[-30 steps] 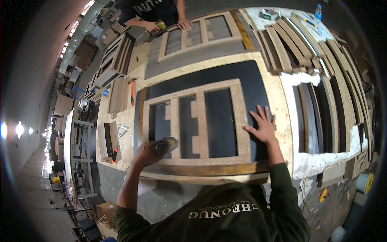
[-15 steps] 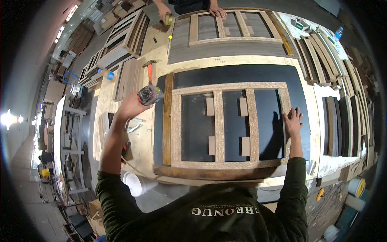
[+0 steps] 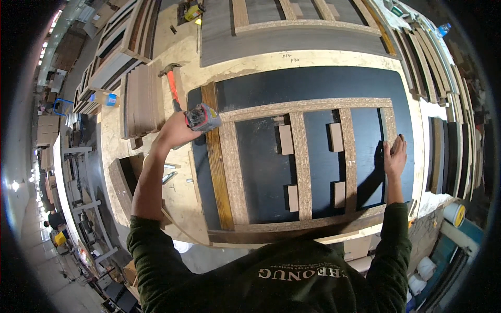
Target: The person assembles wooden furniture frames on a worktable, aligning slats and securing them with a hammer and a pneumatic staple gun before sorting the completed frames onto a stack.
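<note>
The counter [image 3: 156, 151] is the biggest thing here, a pale worn sheet that carries everything. On it lies the dark panel [image 3: 313, 88], flat, near edge at your body, so both hands reach over it. On top of the panel sits the chipboard frame [image 3: 297, 156]: two long rails, uprights between them and small blocks beside the uprights, all laid flat and touching the panel. A brown wood strip [image 3: 216, 172] runs along the frame's left side, just beside the left upright.

Your right hand [image 3: 395, 155] lies flat, fingers spread and empty, pressing on the right end of the frame, likely to pin it in place. Your left hand [image 3: 175, 130] is closed around the power tool [image 3: 202, 118], grey and red, held at the frame's far left corner where rail and upright meet; whether its nose touches the board, can't tell.

Around: a hammer [image 3: 171, 83] with a red handle lies on the counter just beyond the tool, near your left hand and the closest thing in its way. A stack of brown boards [image 3: 143, 99] sits further left. A second frame [image 3: 292, 23] lies across the far side. Planks [image 3: 443, 78] are stacked along the right. A blue-capped bottle [image 3: 106, 98] stands far left.
</note>
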### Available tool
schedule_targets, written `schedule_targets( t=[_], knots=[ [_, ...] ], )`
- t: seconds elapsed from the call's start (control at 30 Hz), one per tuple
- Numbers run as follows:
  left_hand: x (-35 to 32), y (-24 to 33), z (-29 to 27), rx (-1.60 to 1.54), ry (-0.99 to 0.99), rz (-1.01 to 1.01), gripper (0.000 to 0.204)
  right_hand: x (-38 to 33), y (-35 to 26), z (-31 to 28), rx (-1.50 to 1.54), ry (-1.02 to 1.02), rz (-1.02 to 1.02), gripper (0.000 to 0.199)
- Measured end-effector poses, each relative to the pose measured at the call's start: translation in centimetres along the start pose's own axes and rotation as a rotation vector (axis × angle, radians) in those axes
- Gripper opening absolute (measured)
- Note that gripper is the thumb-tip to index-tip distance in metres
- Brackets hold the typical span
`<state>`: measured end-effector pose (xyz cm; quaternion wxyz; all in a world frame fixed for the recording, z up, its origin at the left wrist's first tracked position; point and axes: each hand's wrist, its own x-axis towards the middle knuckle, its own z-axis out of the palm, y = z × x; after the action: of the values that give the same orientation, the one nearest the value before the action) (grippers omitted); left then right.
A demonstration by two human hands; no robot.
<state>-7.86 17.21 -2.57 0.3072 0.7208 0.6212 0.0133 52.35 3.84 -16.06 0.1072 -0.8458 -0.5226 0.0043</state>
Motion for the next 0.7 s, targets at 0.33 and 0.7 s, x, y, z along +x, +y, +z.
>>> schedule_targets(
  t=[0.33, 0.7],
  knots=[
    [0.6, 0.3, -0.2, 0.072, -0.064, -0.127, 0.032, 0.2, -0.5, -0.3, 0.064, 0.016, -0.025, 0.065],
    [0.9, -0.7, 0.8, -0.022, -0.055, -0.048, 0.031, 0.1, -1.1, -0.6, 0.054, -0.007, -0.01, 0.068]
  ],
)
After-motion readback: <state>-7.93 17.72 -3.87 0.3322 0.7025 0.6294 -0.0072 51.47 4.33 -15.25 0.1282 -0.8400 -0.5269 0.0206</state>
